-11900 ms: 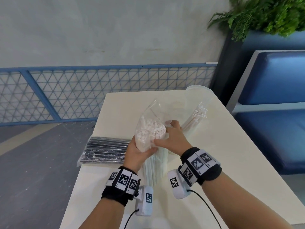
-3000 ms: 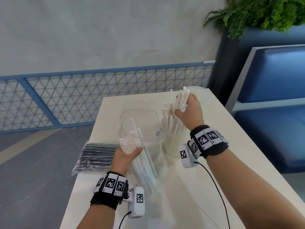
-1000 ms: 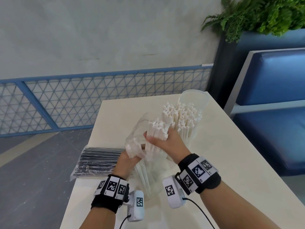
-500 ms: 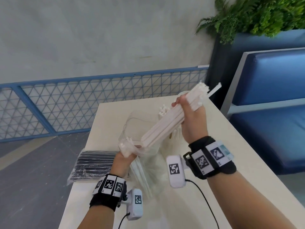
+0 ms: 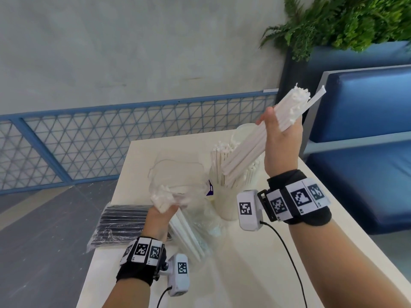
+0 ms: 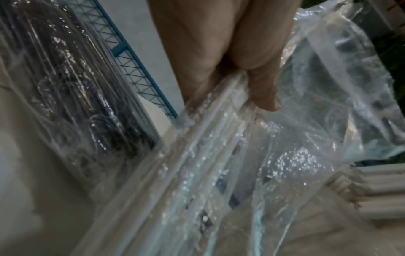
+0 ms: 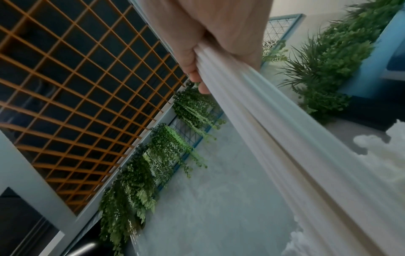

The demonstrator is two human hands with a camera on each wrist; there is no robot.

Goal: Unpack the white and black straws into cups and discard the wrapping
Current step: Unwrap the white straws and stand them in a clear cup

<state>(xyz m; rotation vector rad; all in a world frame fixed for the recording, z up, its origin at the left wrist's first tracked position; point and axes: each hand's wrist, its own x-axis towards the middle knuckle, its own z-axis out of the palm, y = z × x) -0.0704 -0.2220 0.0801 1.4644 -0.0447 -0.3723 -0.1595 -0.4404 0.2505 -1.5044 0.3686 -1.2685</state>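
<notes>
Head view, read left to right. At the left table edge lies the pack of black straws, sealed in its film and partly overhanging that edge; I judge it untouched, so that half of the task remains.

Next, my left hand grips the clear wrapping with fingers curled round it, pinching the few white straws left inside. The left wrist view confirms a finger pressed over the film. The bag's mouth gapes toward the far side of the table.

Further right, the cup stands on the table, already crowded with white straws standing upright. A second cup sits behind it, apparently empty.

My right hand holds a fresh bundle of white straws above that cup, fingers wrapped tight round it, the bundle tilted with its lower ends over the filled cup's mouth. One straw sticks out loose at the top.

Progress, as I judge it: most white straws are out, a remainder sits in the bag, the black pack is unopened, and no wrapping is discarded.

Room: the near table surface is bare and gives space to work. The right edge runs near the blue bench; the black pack's overhang at the left edge is a drop risk.
</notes>
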